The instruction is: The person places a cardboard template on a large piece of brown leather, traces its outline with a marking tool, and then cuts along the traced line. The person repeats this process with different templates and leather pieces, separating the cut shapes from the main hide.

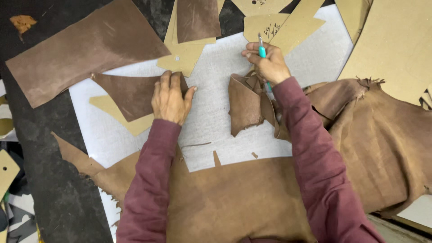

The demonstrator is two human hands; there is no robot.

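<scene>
Head view, work done: several brown leather pieces already lie cut. A large one (85, 56) sits at upper left, a smaller one (197, 19) at top centre on a tan cardboard pattern (184, 56). The big tan-brown hide (252, 198) along the bottom edge shows notched cut-outs where pieces came away.

Head view, work left: much of the hide is still whole, spreading over lower centre and right. More cardboard patterns (288, 27) wait at the top.

Left hand: the left hand (168, 101) lies flat, fingers (165, 81) spread and pressing down on a dark brown cut leather piece (128, 92) left of centre. That piece rests on a tan pattern (119, 118) peeking out below it. The hand grips nothing; it only pins.

Right hand: the right hand (269, 65) is closed round a teal-handled cutting knife (262, 49), blade end pointing to the top of the frame.

Leather by the right hand: a folded flap of hide (245, 105) lies just below the knuckles, touching the wrist side, not between the fingers.

Surface: a white cutting board (216, 130) at centre on a dark table (58, 180).
</scene>
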